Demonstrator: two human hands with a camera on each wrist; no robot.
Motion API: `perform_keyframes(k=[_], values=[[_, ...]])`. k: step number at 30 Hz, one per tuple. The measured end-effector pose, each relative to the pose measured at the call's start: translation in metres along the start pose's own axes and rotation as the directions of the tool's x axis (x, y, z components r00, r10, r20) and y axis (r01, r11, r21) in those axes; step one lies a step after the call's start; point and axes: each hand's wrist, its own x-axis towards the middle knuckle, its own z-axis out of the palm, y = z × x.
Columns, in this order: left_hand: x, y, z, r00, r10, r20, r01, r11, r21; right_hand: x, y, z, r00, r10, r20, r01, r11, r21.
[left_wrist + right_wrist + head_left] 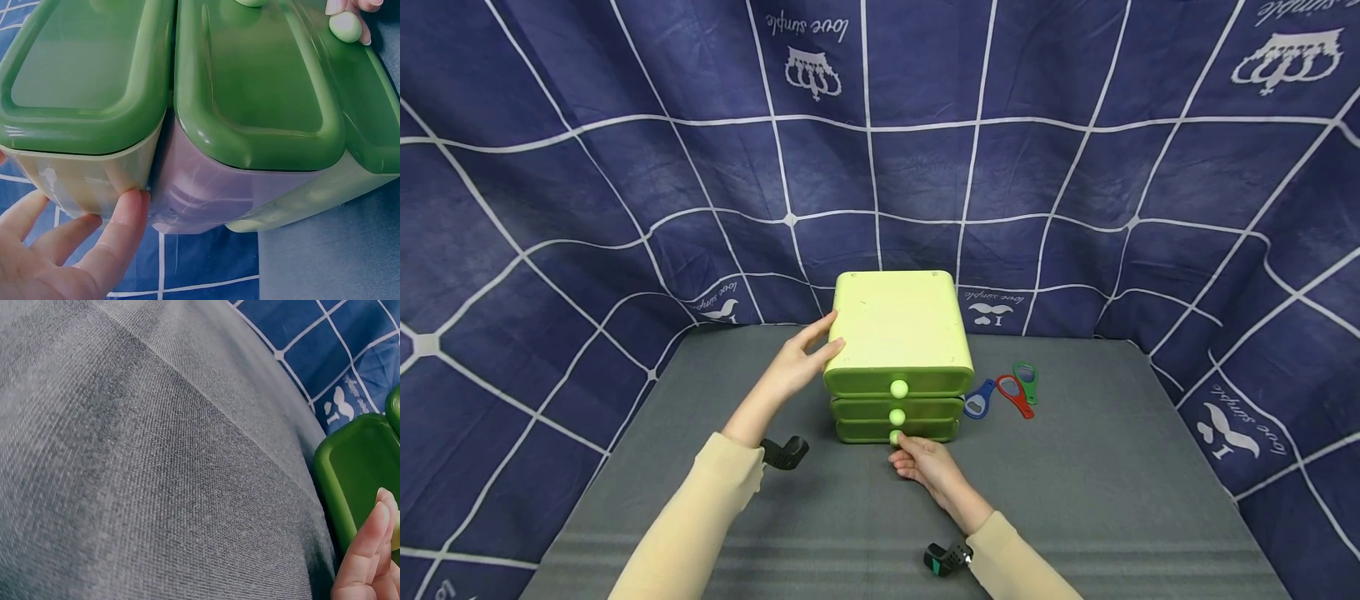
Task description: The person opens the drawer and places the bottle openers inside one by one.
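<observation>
Left sleeve: a long cream cloth sleeve [696, 517] comes up from the lower left of the frame.
Left hand: the person's bare left hand [790, 367] is just left of the middle. Its fingers are spread, and the tips touch the side of the little cabinet.
Cabinet: a boxy plastic cabinet with a pale green top [898, 321] stands in the middle of the frame, on a grey cloth table [1112, 483]. It has three dark green drawers, one above the other, and each has a round, pale green knob.
Bottom knob: the lowest round, pale green knob [345, 27] is near the bottom of the cabinet, below the middle of the frame.
Right hand: the person's bare right hand [928, 467] is low and a bit right of the middle. The thumb and a finger pinch that lowest knob.
How far along: I think the work is at the bottom drawer [856, 432]. The knob is held, but all three drawers look closed. Any pulling seems left to do. I can't see inside.
Little things: a blue one [988, 388], a red one [1024, 408] and a green one [1031, 396], each with a round end and a handle, lie right of the cabinet, outside the drawers.
</observation>
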Motion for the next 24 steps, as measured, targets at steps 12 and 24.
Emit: perform_keyframes(k=[12, 24], values=[[0.0013, -0.0005, -0.0007, 1.0, -0.003, 0.002, 0.003, 1.0, 0.006, -0.0019, 0.0008, 0.0009, 1.0, 0.007, -0.015, -0.007, 1.0, -0.015], [0.0, 0.0005, 0.0, 1.0, -0.01, -0.002, 0.01, 1.0, -0.005, -0.0063, 0.0037, 0.0004, 1.0, 0.007, -0.008, -0.007, 0.999, -0.034]])
